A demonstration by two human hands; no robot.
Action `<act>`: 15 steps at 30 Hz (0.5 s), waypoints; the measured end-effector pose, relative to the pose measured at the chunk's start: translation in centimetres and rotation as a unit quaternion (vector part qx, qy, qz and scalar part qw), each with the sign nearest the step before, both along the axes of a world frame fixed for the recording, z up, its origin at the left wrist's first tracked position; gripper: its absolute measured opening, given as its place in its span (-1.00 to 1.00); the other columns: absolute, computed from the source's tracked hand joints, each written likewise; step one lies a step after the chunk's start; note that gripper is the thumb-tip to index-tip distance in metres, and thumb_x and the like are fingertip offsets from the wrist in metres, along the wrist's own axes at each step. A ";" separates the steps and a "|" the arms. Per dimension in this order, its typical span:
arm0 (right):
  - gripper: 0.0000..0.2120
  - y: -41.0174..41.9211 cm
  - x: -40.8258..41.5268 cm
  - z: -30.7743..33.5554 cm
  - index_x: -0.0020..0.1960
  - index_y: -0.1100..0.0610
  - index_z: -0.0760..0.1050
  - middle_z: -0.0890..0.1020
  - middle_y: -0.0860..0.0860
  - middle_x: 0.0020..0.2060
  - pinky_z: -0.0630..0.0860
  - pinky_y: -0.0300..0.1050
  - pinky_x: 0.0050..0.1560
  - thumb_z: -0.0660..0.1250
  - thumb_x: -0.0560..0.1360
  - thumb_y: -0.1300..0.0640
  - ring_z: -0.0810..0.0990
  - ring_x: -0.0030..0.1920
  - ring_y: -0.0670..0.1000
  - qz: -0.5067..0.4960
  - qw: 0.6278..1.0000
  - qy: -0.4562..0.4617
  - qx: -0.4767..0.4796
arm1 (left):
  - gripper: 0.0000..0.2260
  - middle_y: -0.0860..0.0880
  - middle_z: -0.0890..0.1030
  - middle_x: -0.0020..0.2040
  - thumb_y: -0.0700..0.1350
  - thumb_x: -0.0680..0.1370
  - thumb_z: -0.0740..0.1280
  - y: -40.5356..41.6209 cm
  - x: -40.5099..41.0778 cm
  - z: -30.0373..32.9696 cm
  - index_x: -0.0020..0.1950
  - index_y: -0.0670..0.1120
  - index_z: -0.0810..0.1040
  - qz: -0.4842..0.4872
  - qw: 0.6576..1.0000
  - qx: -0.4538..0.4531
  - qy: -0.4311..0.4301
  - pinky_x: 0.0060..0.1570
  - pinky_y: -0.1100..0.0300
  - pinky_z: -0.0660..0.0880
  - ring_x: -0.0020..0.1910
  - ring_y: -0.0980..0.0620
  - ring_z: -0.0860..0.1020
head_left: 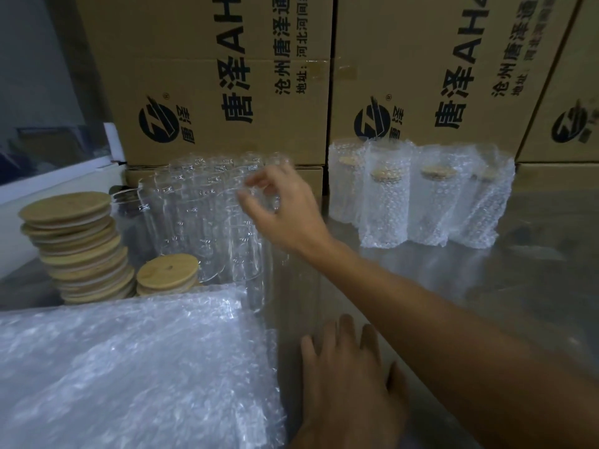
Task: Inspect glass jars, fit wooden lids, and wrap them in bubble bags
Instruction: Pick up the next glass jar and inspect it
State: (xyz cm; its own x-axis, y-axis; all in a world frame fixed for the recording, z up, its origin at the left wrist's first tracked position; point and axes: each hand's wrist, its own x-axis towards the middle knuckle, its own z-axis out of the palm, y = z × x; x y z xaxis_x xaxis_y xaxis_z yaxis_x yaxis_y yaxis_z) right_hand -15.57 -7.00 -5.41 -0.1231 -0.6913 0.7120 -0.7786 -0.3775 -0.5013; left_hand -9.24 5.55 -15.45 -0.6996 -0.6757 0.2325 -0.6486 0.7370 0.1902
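Several clear glass jars point(194, 215) stand bunched at the back left of the steel table point(453, 286). My right hand point(285, 209) reaches over their right side at rim height, thumb and fingers spread and blurred, closed on nothing that I can see. My left hand point(346, 367) lies flat on the table near the front, fingers straight. A tall stack of wooden lids point(77, 247) and a short stack point(167, 273) sit left of the jars. A pile of flat bubble bags point(129, 367) fills the front left. Several wrapped, lidded jars point(421, 196) stand at the back right.
Big printed cardboard boxes point(227, 76) form a wall right behind the jars and the wrapped jars. A white ledge point(58, 176) runs along the left side. Bare steel shows between the two hands and in front of the wrapped jars.
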 end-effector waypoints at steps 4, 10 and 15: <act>-0.74 0.9 1.4 -0.3 -0.01 0.08 0.62 0.54 -0.01 0.06 0.43 0.20 0.26 0.36 0.60 -0.11 0.47 0.13 -0.03 0.034 0.993 0.095 0.053 | -0.55 -0.01 0.29 0.38 0.16 0.52 0.17 -0.2 0.1 -0.2 0.37 0.06 0.33 -0.006 0.999 0.005 -0.032 0.29 -0.14 0.17 0.34 -0.10 0.24; -0.68 2.1 1.3 -1.2 -0.20 0.14 0.62 0.58 0.02 0.08 0.41 0.10 0.24 0.47 0.53 -0.11 0.46 0.16 0.01 0.004 0.983 0.174 0.063 | -0.55 0.00 0.32 0.39 0.14 0.51 0.16 -0.3 0.4 -0.2 0.38 0.06 0.32 -0.010 1.000 0.011 -0.027 0.25 -0.12 0.18 0.31 -0.12 0.24; -0.66 3.8 0.7 -1.0 -0.24 0.07 0.47 0.53 -0.05 0.03 0.56 0.08 0.07 0.44 0.54 -0.13 0.56 0.08 -0.01 -0.005 0.990 0.114 0.088 | -0.58 -0.03 0.38 0.32 0.15 0.53 0.11 -0.4 0.3 -0.3 0.34 0.04 0.38 0.008 0.999 0.004 -0.031 0.24 -0.10 0.23 0.31 -0.12 0.31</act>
